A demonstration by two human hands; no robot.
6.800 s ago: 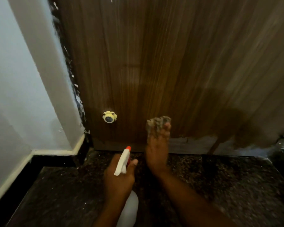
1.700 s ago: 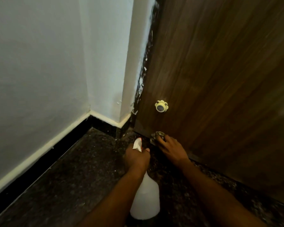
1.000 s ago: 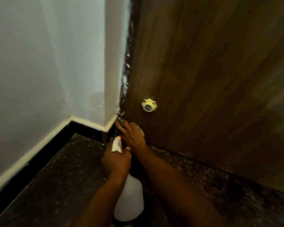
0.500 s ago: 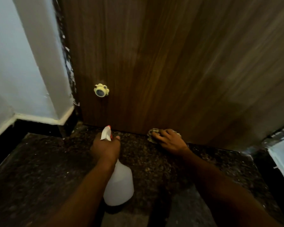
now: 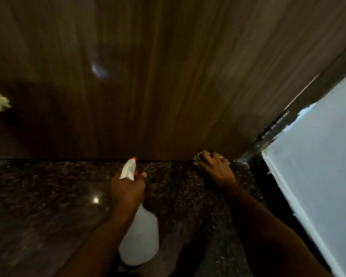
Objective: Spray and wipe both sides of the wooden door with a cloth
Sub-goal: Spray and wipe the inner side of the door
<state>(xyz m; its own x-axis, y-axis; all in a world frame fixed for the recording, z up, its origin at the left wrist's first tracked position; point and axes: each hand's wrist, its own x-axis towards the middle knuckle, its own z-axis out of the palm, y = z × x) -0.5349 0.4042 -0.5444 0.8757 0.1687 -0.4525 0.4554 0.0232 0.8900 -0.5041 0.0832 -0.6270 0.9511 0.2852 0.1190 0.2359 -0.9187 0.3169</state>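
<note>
Checked cloth (image 5: 200,156) under right hand (image 5: 216,169), against door (image 5: 168,76) bottom edge.

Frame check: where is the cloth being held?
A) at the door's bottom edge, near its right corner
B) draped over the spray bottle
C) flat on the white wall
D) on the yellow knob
A: the right hand grips the cloth low against the wooden door, close to the white wall, while the left hand holds the spray bottle.

No legible text, label, brand or number noted on spray bottle (image 5: 140,236), door (image 5: 168,76) or wall (image 5: 318,166).
</note>
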